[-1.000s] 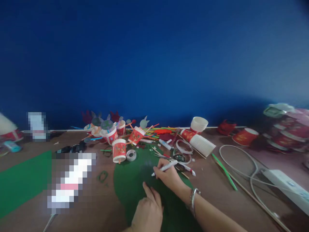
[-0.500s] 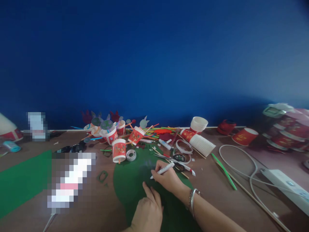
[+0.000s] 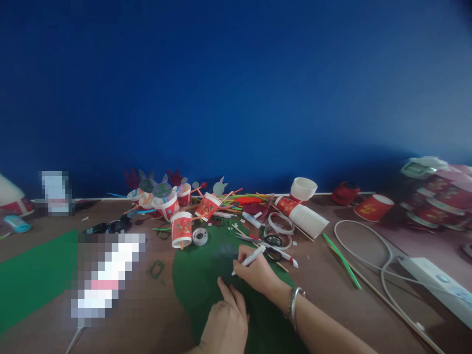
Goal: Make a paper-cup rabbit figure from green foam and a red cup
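Observation:
A white marker pen (image 3: 252, 257) is pinched in my right hand (image 3: 258, 275), tilted with its tip down at the green sheet (image 3: 199, 275). Below and to the left, my left hand (image 3: 226, 317) lies flat on that sheet, index finger stretched out toward the pen tip. It holds nothing. Just beyond my right hand are scissors (image 3: 273, 241) with black handles and another white marker (image 3: 289, 257) with a red end. A roll of tape (image 3: 200, 236) rests at the sheet's far left edge.
Red-and-white paper cups (image 3: 182, 229) holding straws and cut shapes stand at the back left. A stack of cups (image 3: 309, 221) lies on its side at the back right. Farther right are a green strip (image 3: 342, 263), a looped cable (image 3: 391, 255) and a power strip (image 3: 438, 280).
My right hand has shifted the pen tip slightly right and toward me on the green sheet. My left hand stays in place.

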Tool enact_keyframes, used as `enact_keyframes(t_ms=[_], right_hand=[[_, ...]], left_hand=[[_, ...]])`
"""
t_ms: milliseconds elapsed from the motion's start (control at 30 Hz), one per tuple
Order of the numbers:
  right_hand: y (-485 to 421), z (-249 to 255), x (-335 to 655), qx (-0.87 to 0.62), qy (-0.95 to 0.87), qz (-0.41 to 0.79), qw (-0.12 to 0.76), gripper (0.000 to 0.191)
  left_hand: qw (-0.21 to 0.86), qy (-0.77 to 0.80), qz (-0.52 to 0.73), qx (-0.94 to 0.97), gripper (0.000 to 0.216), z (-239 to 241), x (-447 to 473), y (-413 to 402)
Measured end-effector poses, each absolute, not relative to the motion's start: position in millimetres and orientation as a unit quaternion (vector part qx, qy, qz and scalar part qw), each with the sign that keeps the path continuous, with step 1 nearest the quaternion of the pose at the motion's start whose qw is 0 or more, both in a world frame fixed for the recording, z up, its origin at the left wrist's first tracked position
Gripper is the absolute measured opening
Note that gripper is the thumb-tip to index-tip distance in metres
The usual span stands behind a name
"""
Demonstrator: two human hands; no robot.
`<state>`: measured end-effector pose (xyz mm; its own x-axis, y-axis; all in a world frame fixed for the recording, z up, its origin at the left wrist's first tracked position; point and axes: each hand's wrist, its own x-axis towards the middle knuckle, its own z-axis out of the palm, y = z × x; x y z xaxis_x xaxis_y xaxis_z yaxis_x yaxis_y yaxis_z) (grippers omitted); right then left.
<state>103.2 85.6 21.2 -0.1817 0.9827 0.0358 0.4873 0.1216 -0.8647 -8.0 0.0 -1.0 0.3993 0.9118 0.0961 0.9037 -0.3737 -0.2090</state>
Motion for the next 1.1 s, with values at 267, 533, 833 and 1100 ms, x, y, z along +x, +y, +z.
enact_keyframes(t_ms=[267,533,833,1100], right_hand=[[86.7,20.4,102.3,-0.562,-0.658,0.370,0.338,0.017],[87.6,21.7,102.0,-0.557,-0.641,0.391,0.355,0.018],[85.2,24.0,100.9,-0.545,-0.648,0.407,0.343,0.017],[85.2,24.6,100.8,-0.548,-0.669,0.375,0.334,0.020]], left_hand=[[0.122,-0.549,0.018,-0.827,0.042,-1.1,-8.0,-0.2],[0.120,-0.558,0.023,-0.821,0.041,5.3,-6.9,-1.0],[0.106,-0.563,0.030,-0.819,0.038,6.3,-6.5,-1.6],[0.113,-0.555,0.028,-0.824,0.039,5.8,-8.0,-0.9]])
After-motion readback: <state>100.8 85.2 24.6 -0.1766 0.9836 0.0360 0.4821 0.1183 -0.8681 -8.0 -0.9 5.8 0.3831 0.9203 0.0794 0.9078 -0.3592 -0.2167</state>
